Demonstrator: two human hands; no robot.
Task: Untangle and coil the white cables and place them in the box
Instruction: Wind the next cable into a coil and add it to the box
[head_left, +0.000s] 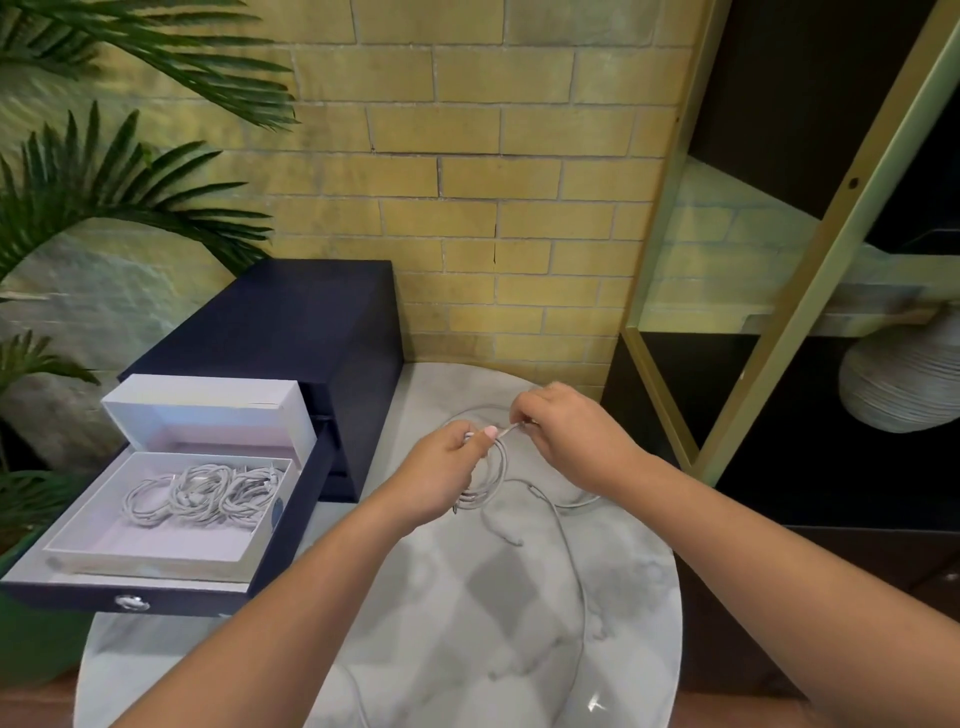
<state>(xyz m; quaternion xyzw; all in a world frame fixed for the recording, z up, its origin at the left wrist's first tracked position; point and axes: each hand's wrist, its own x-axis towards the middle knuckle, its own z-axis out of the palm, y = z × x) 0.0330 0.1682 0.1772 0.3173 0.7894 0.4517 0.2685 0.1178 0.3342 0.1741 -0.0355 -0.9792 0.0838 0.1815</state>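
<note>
Two bare forearms reach in from the 6 o'clock edge over a round, grey-veined white marble tabletop (467, 623). A loose white cable (574, 571) trails along the marble from near 6 o'clock up toward the hands, with more slack curling under the right wrist at about 2 o'clock of the table.

Past the middle of the table, toward 12 o'clock, the left hand (447, 467) is clenched around a partly wound coil of white cable (500, 467). Its fingers wrap the loops and its thumb presses on top, so the coil hangs below the fist and just above the marble. Just beside it at 3 o'clock, the right hand (566, 431) pinches a short stretch of the same cable between thumb and fingertips, right at the top of the coil. The two hands nearly touch.

At 9 o'clock of the table, a dark navy drawer with a silver knob (130, 600) stands pulled open. In it sits a shallow white cardboard box (156, 551) holding several finished coils of white cable (202, 491) side by side at its far end. A white box lid (208, 415) stands just behind it.

Farther back at 10 o'clock is the dark navy cabinet (311, 322) against a yellow brick wall (493, 182). Green palm fronds (104, 171) fill the 9 to 11 o'clock side. A gold-framed dark shelf unit (810, 249) with a ribbed grey vase (904, 379) stands at 2 to 3 o'clock.
</note>
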